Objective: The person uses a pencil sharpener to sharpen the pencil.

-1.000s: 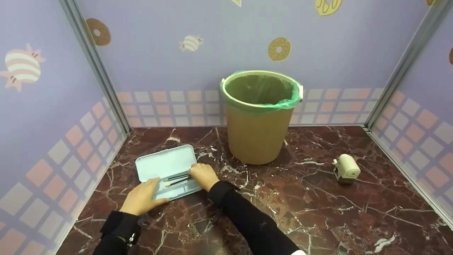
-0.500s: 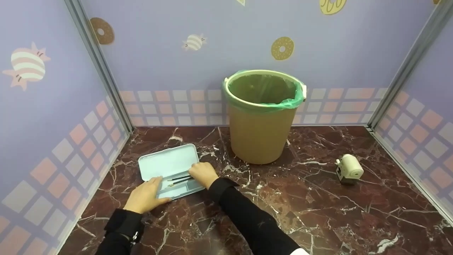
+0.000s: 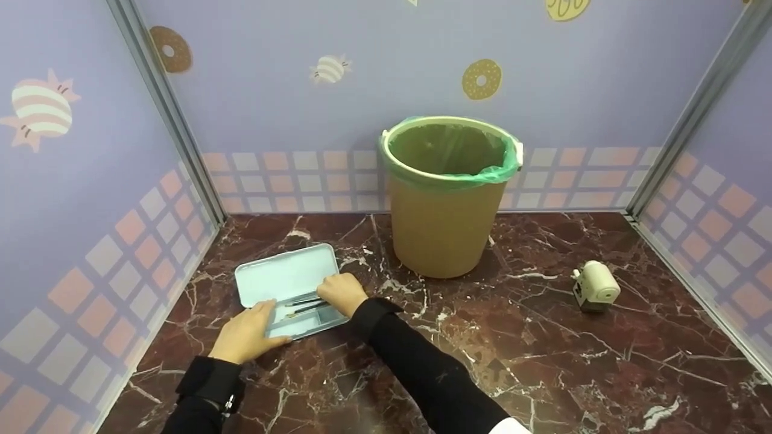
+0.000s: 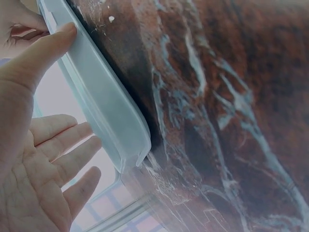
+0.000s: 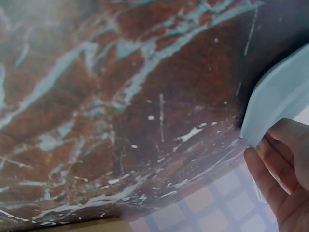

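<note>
A light blue pencil case (image 3: 286, 274) lies open on the table, its lid tilted back. Inside its divided base are a few slim dark pencils or pens (image 3: 306, 307). My left hand (image 3: 244, 334) spans the left end of the case. In the left wrist view its thumb (image 4: 50, 48) rests on the front wall, while the relaxed, spread fingers (image 4: 77, 159) lie along the end. At the opposite end, my right hand (image 3: 342, 293) curls over the corner, its fingers (image 5: 270, 169) gripping the edge; part of the contents is hidden beneath it.
Behind and right of the case stands a tall tan bin (image 3: 446, 229) with a green liner. A small cream pencil sharpener with a crank (image 3: 596, 286) sits far right. Patterned panels (image 3: 271, 90) enclose the dark red marble table (image 3: 482, 337) at the back and sides.
The right hand has shifted slightly left along the case's end. The left hand keeps its place on the case, and the lid stays raised. The head view has swung a little.
</note>
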`<state>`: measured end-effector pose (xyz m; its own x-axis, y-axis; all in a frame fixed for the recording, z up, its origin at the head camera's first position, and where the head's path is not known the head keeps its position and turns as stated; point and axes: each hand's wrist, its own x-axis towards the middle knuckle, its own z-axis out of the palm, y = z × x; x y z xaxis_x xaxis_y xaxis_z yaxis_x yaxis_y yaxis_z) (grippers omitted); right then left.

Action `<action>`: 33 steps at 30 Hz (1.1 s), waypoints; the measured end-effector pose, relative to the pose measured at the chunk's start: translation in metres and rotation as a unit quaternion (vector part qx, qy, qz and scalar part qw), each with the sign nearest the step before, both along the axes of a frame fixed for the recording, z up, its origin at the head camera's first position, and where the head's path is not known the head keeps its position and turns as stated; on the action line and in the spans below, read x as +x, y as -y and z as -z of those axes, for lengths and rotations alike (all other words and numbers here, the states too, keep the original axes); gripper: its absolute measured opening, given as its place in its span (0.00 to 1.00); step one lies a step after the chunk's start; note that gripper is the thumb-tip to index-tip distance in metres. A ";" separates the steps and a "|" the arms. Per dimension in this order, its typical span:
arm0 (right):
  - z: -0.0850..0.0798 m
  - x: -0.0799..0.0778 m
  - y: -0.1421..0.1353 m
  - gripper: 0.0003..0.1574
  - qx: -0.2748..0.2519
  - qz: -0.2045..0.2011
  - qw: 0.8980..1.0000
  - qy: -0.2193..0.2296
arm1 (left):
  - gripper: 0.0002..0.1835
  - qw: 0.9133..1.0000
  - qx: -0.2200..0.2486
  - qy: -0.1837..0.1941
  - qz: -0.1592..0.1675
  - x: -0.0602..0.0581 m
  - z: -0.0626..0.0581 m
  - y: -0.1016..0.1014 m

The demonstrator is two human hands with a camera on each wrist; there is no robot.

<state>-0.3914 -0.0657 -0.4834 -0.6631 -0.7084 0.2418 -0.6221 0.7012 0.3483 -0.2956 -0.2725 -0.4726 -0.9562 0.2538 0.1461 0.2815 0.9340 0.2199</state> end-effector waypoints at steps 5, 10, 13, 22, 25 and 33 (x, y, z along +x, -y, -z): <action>0.003 0.001 -0.002 0.12 0.008 -0.004 1.000 -0.010 | 0.46 1.000 0.001 -0.006 0.003 0.001 0.000 0.000; 0.006 0.002 -0.005 0.12 0.015 -0.012 1.000 -0.008 | 0.46 1.000 -0.001 -0.005 0.005 0.003 0.001 -0.001; 0.007 0.004 -0.007 0.12 0.017 -0.016 1.000 -0.012 | 0.45 1.000 0.002 -0.005 0.003 0.004 0.002 -0.001; -0.003 0.006 -0.019 0.11 0.009 -0.035 0.999 -0.007 | 0.45 1.000 0.002 -0.001 0.007 0.003 0.002 -0.005; -0.008 0.005 -0.025 0.08 -0.007 -0.040 0.999 -0.018 | 0.46 1.000 -0.002 0.003 0.011 0.002 0.000 -0.006; -0.016 0.007 -0.043 0.08 -0.029 -0.045 0.998 -0.014 | 0.46 1.000 -0.025 0.007 0.015 -0.002 -0.004 -0.005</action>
